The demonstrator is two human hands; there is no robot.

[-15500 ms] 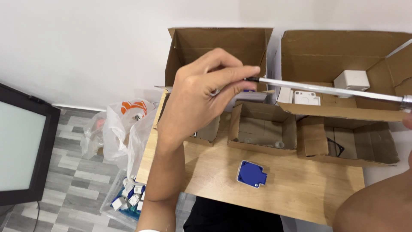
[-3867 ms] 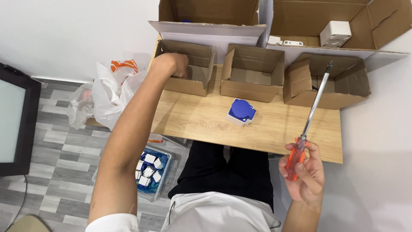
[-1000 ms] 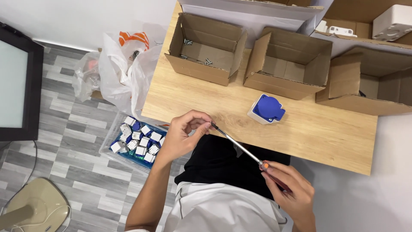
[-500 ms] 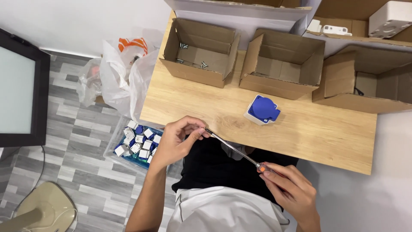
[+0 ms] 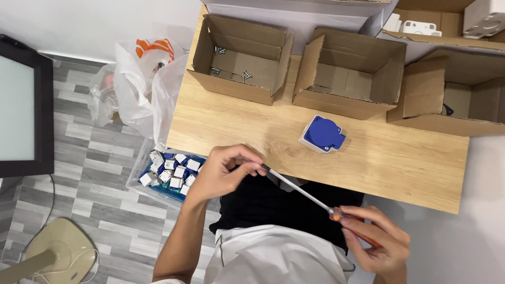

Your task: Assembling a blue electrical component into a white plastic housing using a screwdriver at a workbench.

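Note:
My right hand (image 5: 377,243) grips the orange handle of a long screwdriver (image 5: 300,190) near my lap. Its metal shaft runs up and left to my left hand (image 5: 227,171), whose fingertips pinch at the tip; whether something small sits there I cannot tell. A blue and white socket (image 5: 322,134) lies on the wooden table (image 5: 379,163), apart from both hands, up and right of the tip.
Three open cardboard boxes stand along the table's back; the left box (image 5: 239,50) holds a few screws. A clear bin of blue and white sockets (image 5: 169,172) sits on the floor by my left arm, beside a plastic bag (image 5: 139,84). A dark monitor (image 5: 23,105) is at left.
My hands and the screwdriver have stayed together at the table's near edge over the last second. Earlier my left hand reached into the left box and came back to the tip.

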